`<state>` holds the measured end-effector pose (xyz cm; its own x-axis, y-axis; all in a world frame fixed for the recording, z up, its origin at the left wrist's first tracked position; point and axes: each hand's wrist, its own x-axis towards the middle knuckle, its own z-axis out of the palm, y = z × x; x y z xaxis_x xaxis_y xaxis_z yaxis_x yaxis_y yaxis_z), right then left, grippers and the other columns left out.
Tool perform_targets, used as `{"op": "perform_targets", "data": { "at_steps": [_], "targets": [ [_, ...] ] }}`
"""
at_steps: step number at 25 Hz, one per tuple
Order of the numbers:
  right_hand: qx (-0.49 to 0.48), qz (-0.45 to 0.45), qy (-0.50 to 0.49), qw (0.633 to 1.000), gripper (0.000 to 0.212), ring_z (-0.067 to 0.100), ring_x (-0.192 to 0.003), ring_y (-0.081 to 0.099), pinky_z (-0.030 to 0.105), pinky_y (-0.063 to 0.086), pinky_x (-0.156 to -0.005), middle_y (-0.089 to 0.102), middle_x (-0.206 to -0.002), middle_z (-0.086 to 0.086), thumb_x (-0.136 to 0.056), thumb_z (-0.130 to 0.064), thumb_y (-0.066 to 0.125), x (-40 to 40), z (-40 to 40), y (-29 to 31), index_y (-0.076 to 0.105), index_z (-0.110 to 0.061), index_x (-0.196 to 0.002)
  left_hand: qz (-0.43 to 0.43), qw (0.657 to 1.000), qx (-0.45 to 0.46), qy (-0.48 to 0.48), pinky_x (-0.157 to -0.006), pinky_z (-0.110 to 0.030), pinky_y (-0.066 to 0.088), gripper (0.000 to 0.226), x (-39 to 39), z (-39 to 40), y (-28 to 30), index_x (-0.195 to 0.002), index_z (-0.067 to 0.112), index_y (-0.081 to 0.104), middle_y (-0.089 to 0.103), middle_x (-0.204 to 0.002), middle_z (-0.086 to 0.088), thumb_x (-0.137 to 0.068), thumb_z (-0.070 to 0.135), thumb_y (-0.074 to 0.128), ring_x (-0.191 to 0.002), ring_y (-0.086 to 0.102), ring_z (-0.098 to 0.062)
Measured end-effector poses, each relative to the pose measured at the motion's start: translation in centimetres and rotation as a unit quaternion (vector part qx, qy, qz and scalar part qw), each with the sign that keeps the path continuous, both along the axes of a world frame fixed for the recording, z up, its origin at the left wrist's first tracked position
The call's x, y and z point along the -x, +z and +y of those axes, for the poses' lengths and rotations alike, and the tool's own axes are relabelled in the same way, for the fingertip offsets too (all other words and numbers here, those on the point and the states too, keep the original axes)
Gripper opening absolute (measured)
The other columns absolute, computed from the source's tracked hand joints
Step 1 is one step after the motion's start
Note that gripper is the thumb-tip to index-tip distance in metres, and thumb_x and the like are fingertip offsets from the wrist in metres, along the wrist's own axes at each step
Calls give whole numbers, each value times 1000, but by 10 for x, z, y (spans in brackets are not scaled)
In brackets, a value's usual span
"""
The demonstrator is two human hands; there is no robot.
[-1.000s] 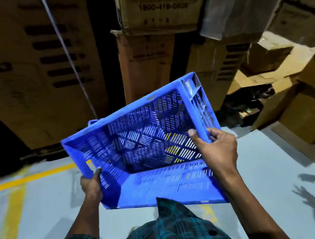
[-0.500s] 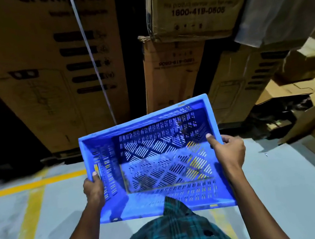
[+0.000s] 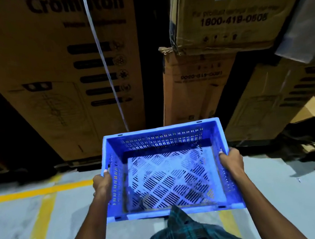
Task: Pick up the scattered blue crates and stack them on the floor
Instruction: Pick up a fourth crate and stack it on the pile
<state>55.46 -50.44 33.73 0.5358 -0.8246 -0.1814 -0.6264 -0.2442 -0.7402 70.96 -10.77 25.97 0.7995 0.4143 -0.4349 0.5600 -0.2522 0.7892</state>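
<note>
The blue crate has levelled out since half a second ago: then it was tipped with its open mouth facing the camera and its near edge low, now it sits almost flat, open side up, so the slotted bottom panel shows squarely. It also reads further forward and more centred between the arms, and the view has swung down a little toward the grey floor.

The left hand grips the crate's left wall, fingers curled over the rim with a fingertip showing on the inner edge. The right hand holds the right wall the same way, its thumb hooked over the rim and the rest wrapped outside. Both hands are clamped on the crate, which hangs in the air in front of the person's checked shirt, above the floor's yellow line. Behind it stand tall cardboard boxes, with a white strap running down the largest one.
</note>
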Motion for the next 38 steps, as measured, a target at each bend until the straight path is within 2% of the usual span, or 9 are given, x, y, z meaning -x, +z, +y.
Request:
{"op": "perform_targets", "data": {
  "at_steps": [3, 7, 10, 14, 17, 23, 31, 35, 38],
  "targets": [
    [-30, 28, 32, 999, 28, 40, -101, 65, 36, 48, -81, 69, -107, 23, -88, -15, 59, -37, -28, -25, 64, -2, -112, 4, 1000, -7, -4, -75, -35, 41, 30, -23, -19, -7, -101, -7, 59, 60, -97, -25, -98, 22, 53, -92, 60, -38],
    [-113, 31, 77, 990, 22, 24, -61, 59, 25, 43, -57, 66, -76, 8, -86, -12, 61, -73, -51, -57, 69, -6, -106, 21, 999, 18, -20, -67, -32, 39, 26, -61, -29, -25, -102, -10, 64, 59, -79, -18, -97, 12, 52, -72, 55, -29],
    [-147, 30, 68, 986, 29, 16, -54, 55, 23, 40, -53, 71, -78, 10, -76, -15, 64, -98, -78, -94, 69, -6, -103, 66, 996, 50, -34, -48, -24, 43, 14, -77, -30, -44, -90, -9, 65, 55, -50, -7, -93, -1, 55, -44, 47, -20],
    [-172, 47, 54, 983, 21, 18, -59, 58, 27, 45, -53, 71, -90, 14, -83, -7, 65, -92, -74, -104, 66, -6, -103, 72, 990, 115, -33, -45, -29, 53, 19, -78, -27, -47, -107, -9, 63, 63, -76, -21, -89, -5, 57, -37, 59, -15],
    [-145, 74, 66, 984, 35, 28, -78, 68, 39, 57, -71, 70, -95, 8, -82, -11, 67, -83, -55, -103, 58, -18, -115, 78, 992, 93, -33, -36, -17, 44, 19, -81, -34, -38, -106, -1, 60, 58, -77, -15, -92, -6, 49, -36, 54, -11],
    [-162, 102, 29, 981, 38, 30, -78, 71, 47, 60, -76, 74, -90, 7, -64, -21, 66, -108, -60, -106, 60, -21, -102, 64, 994, 91, -11, -70, -37, 48, 22, -107, -53, -36, -85, 22, 48, 58, -96, -13, -93, 2, 54, -77, 56, -25],
    [-257, 29, 12, 966, 32, 29, -72, 62, 46, 52, -73, 68, -99, 22, -77, 10, 56, -173, -86, -100, 62, -10, -102, 26, 993, 100, -51, -43, -17, 46, 15, -153, -80, -28, -111, 8, 47, 54, -79, -3, -98, 9, 54, -57, 55, -11],
    [-181, 52, 79, 979, 40, 23, -73, 66, 36, 56, -71, 71, -106, 12, -83, 6, 59, -157, -80, -94, 60, -15, -116, 42, 994, 56, -87, -68, -34, 51, 32, -136, -74, -29, -125, 9, 44, 59, -102, -11, -96, 14, 56, -79, 60, -24],
    [-98, 128, 156, 975, 62, 32, -95, 67, 36, 52, -81, 67, -121, 12, -81, -7, 62, -131, -72, -96, 46, -20, -140, 45, 991, 32, -124, -87, -42, 52, 45, -126, -64, -33, -137, 12, 40, 60, -118, -13, -96, 18, 58, -100, 60, -31]
  ]
}}
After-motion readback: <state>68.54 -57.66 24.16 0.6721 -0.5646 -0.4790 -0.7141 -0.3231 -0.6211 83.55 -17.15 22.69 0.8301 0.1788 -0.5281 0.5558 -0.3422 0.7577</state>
